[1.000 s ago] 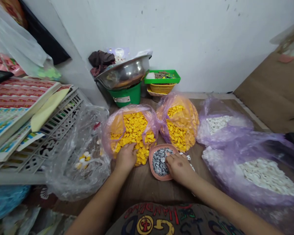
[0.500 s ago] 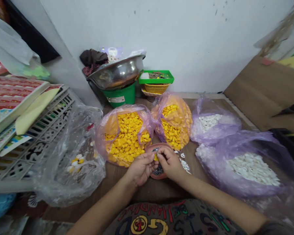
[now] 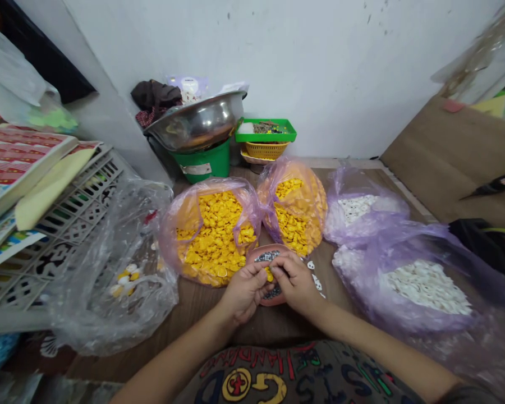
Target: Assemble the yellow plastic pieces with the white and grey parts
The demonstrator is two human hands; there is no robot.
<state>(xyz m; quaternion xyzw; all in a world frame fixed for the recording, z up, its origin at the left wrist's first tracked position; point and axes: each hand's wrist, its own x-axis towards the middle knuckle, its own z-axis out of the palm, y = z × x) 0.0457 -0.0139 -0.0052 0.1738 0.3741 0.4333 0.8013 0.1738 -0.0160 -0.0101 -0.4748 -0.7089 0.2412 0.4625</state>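
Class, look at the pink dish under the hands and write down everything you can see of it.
The pink dish is shallow, with rounded corners and a smooth raised rim, and looks like plastic. It sits open side up on the brown surface, on the wearer's side of two bags of yellow pieces. Small grey pieces lie inside. The left hand and right hand hide part of it; whether they touch it, I cannot tell.

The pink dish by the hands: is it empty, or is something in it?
Not empty: small grey pieces show in the pink dish. The left hand and right hand hide part of it.
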